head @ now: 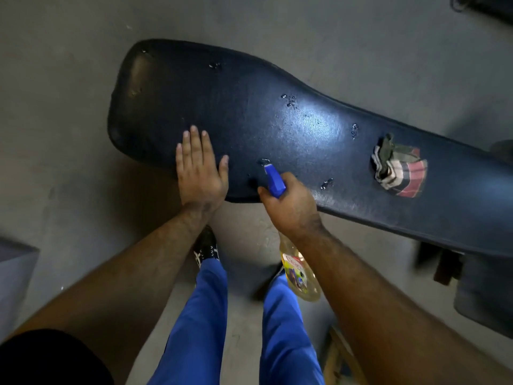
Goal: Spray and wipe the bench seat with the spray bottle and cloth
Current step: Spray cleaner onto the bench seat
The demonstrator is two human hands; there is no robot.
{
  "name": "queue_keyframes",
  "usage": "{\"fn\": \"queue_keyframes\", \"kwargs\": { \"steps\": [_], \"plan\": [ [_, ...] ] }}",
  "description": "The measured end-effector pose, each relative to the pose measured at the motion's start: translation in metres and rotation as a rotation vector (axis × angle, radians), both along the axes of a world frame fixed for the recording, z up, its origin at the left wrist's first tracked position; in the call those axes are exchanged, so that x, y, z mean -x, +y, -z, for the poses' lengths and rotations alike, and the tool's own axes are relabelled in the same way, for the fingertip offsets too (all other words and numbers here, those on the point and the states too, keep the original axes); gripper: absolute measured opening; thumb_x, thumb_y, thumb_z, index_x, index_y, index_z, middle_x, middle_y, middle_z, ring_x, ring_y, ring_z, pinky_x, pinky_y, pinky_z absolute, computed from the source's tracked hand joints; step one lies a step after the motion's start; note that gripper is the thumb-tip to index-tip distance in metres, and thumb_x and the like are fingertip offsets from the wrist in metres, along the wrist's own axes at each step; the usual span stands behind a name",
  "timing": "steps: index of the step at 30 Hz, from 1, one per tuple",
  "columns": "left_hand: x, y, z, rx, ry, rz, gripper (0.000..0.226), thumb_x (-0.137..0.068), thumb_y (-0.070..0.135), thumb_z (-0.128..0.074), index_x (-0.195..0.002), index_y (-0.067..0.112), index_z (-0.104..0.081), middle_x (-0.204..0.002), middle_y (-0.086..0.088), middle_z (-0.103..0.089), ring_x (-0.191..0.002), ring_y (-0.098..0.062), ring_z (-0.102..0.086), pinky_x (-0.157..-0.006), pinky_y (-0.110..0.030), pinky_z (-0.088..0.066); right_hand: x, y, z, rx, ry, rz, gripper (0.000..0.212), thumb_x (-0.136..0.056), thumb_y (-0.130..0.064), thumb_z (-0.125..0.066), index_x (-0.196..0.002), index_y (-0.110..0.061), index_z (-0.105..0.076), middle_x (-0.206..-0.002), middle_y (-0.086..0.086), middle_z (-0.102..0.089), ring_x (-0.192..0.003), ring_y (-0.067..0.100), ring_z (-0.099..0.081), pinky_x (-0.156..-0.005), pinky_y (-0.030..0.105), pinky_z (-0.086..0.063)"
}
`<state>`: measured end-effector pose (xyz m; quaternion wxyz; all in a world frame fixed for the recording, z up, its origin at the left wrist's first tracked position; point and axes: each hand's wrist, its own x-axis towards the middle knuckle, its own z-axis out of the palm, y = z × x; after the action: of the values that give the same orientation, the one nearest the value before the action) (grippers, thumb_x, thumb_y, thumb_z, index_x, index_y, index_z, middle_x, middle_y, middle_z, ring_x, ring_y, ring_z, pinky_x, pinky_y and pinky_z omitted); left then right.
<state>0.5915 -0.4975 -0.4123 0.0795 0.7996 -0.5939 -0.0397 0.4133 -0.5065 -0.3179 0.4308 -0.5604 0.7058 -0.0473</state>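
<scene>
A long dark blue padded bench seat (249,120) runs from upper left to right, with small wet patches of droplets scattered on it. My left hand (200,168) lies flat on its near edge, fingers spread, holding nothing. My right hand (288,204) grips a spray bottle (298,270) with a blue nozzle head (273,179) pointing at the seat; its clear yellowish body with a label hangs below my wrist. A crumpled plaid cloth (397,169) in red, white and dark stripes lies on the seat to the right, apart from both hands.
Grey concrete floor (69,107) surrounds the bench. My legs in blue trousers (194,315) and a dark shoe (206,245) stand just in front of it. A grey block (14,268) sits at the left edge; dark bench supports (444,265) and objects are at the right.
</scene>
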Motion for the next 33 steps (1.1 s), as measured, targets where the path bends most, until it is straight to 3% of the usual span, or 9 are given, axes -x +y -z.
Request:
{"fn": "queue_keyframes", "kwargs": {
  "steps": [5, 8, 12, 17, 23, 27, 29, 30, 33],
  "plan": [
    [-0.024, -0.004, -0.015, 0.087, 0.157, -0.013, 0.059, -0.101, 0.037, -0.039, -0.148, 0.002, -0.037, -0.156, -0.018, -0.033, -0.147, -0.03, -0.027, -0.121, -0.045, -0.021, -0.029, -0.029, -0.015, 0.018, -0.032, -0.114, 0.029, -0.088, -0.044, -0.069, -0.097, -0.021, -0.053, -0.098, 0.005, -0.063, -0.089, 0.027, -0.06, -0.078, 0.036, -0.048],
    [-0.066, -0.02, -0.017, 0.096, 0.118, -0.116, 0.059, -0.102, 0.037, -0.038, -0.149, 0.002, -0.034, -0.157, -0.019, -0.03, -0.148, -0.031, -0.023, -0.121, -0.046, -0.019, -0.06, -0.052, -0.017, 0.02, -0.024, -0.185, 0.029, -0.089, -0.047, -0.067, -0.093, -0.025, -0.048, -0.093, 0.001, -0.06, -0.083, 0.023, -0.057, -0.073, 0.032, -0.042],
    [-0.093, -0.029, -0.006, -0.001, 0.048, -0.108, 0.066, -0.103, 0.045, -0.03, -0.153, 0.002, -0.024, -0.161, -0.019, -0.021, -0.15, -0.031, -0.016, -0.123, -0.046, -0.012, -0.095, -0.077, -0.007, -0.029, -0.039, -0.132, 0.03, -0.087, -0.053, -0.066, -0.097, -0.026, -0.055, -0.09, 0.002, -0.069, -0.079, 0.025, -0.07, -0.081, 0.039, -0.057],
    [-0.094, -0.027, 0.0, 0.007, 0.018, -0.099, 0.064, -0.104, 0.043, -0.029, -0.153, 0.001, -0.025, -0.161, -0.019, -0.021, -0.15, -0.031, -0.016, -0.123, -0.046, -0.012, -0.12, -0.084, -0.001, -0.008, 0.034, -0.121, 0.036, -0.084, -0.054, -0.066, -0.078, -0.021, -0.051, -0.082, 0.009, -0.072, -0.077, 0.032, -0.071, -0.08, 0.043, -0.059],
    [-0.101, -0.025, -0.004, 0.053, 0.121, -0.065, 0.06, -0.103, 0.038, -0.036, -0.15, 0.001, -0.031, -0.159, -0.019, -0.026, -0.149, -0.03, -0.019, -0.123, -0.044, -0.013, -0.131, -0.079, -0.007, -0.075, -0.045, -0.193, 0.031, -0.086, -0.052, -0.069, -0.096, -0.025, -0.057, -0.09, 0.004, -0.068, -0.083, 0.027, -0.07, -0.081, 0.05, -0.059],
    [-0.128, -0.022, -0.009, 0.073, 0.212, -0.191, 0.06, -0.102, 0.034, -0.037, -0.151, 0.001, -0.029, -0.159, -0.019, -0.026, -0.149, -0.03, -0.02, -0.123, -0.043, -0.014, -0.155, -0.087, -0.015, -0.037, -0.083, -0.285, 0.028, -0.089, -0.047, -0.068, -0.097, -0.025, -0.054, -0.086, 0.0, -0.064, -0.079, 0.021, -0.067, -0.074, 0.039, -0.058],
    [-0.139, -0.025, -0.007, 0.046, 0.246, -0.212, 0.063, -0.102, 0.038, -0.032, -0.151, 0.0, -0.027, -0.16, -0.019, -0.024, -0.15, -0.031, -0.018, -0.123, -0.043, -0.013, -0.175, -0.1, -0.02, -0.003, -0.06, -0.333, 0.027, -0.091, -0.047, -0.067, -0.099, -0.026, -0.051, -0.083, -0.004, -0.059, -0.077, 0.014, -0.06, -0.066, 0.029, -0.047],
    [-0.142, -0.025, -0.005, 0.04, 0.257, -0.199, 0.063, -0.102, 0.039, -0.03, -0.152, 0.0, -0.026, -0.16, -0.019, -0.023, -0.15, -0.031, -0.018, -0.123, -0.043, -0.013, -0.186, -0.105, -0.021, 0.011, -0.047, -0.348, 0.027, -0.091, -0.047, -0.066, -0.098, -0.026, -0.05, -0.081, -0.005, -0.057, -0.077, 0.014, -0.058, -0.066, 0.029, -0.044],
    [-0.143, -0.024, 0.0, 0.06, 0.261, -0.178, 0.062, -0.102, 0.038, -0.031, -0.151, 0.0, -0.027, -0.16, -0.02, -0.024, -0.149, -0.032, -0.019, -0.122, -0.043, -0.012, -0.217, -0.115, -0.017, 0.014, -0.037, -0.357, 0.027, -0.088, -0.048, -0.067, -0.089, -0.026, -0.052, -0.087, 0.002, -0.066, -0.082, 0.024, -0.068, -0.079, 0.039, -0.057]
  ]
}}
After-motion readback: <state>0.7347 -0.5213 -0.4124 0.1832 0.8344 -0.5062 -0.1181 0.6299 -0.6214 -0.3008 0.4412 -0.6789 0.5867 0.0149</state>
